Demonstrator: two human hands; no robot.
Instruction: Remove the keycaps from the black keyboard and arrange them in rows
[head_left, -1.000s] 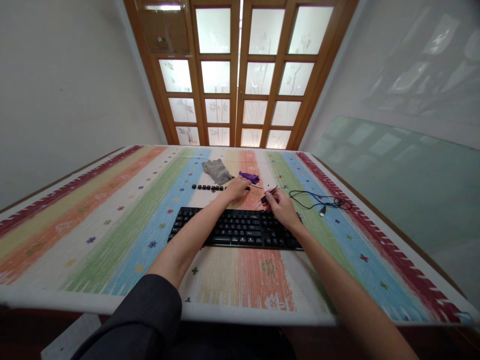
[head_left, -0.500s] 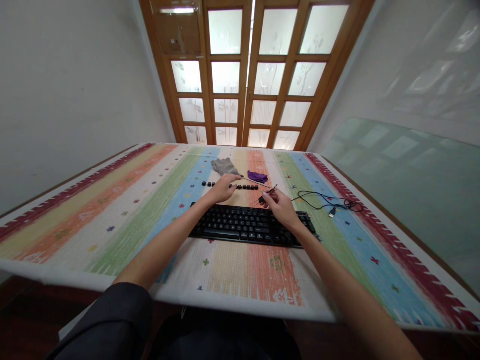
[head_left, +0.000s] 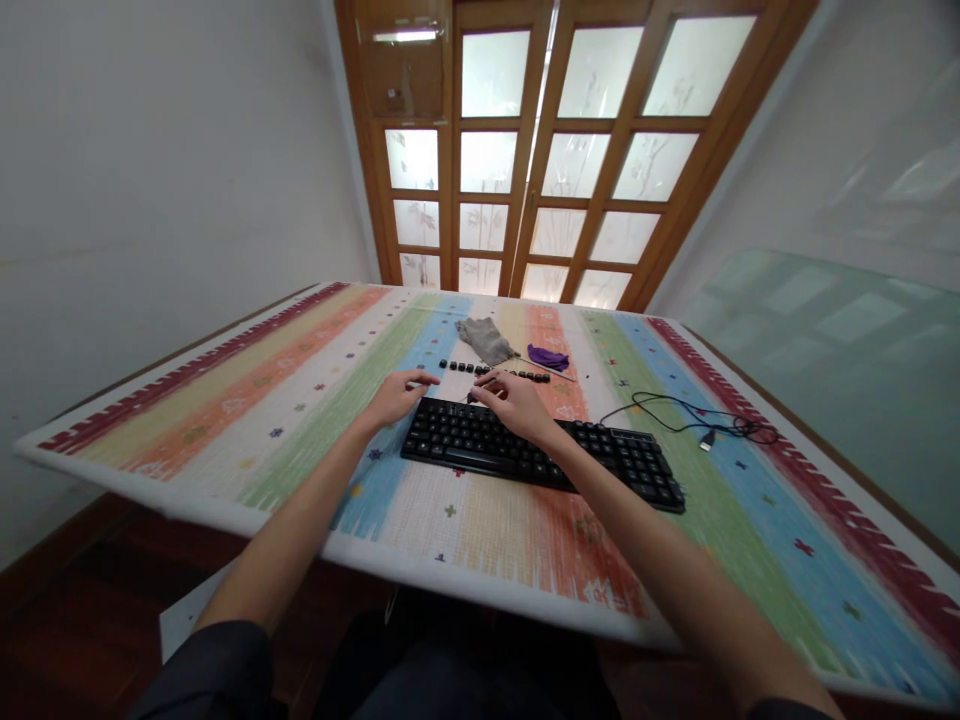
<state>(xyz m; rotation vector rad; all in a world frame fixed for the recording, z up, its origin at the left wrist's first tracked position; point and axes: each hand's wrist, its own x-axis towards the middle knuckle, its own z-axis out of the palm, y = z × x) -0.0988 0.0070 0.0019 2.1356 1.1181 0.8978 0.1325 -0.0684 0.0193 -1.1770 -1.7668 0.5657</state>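
A black keyboard (head_left: 480,440) lies across the cloth in front of me. My left hand (head_left: 399,396) is held just past its far left corner, fingers stretched out and apart, holding nothing. Above the keyboard's far edge, my right hand (head_left: 517,402) pinches a small dark tool that looks like a wire keycap puller (head_left: 472,397), mostly hidden by the fingers. Beyond both hands, a row of loose black keycaps (head_left: 461,367) runs sideways on the cloth. The right hand partly covers that row and the keyboard's middle keys.
A grey cloth (head_left: 486,340) and a bunched purple cloth (head_left: 548,357) lie behind the keycaps, with a thin rod (head_left: 555,370) near them. The keyboard's coiled cable (head_left: 675,405) and USB plug (head_left: 707,440) rest to the right on the striped tablecloth (head_left: 300,420).
My right hand has moved left along the keyboard with the tool. My left hand has drawn back left, away from the keycap row. The camera view has turned somewhat left.
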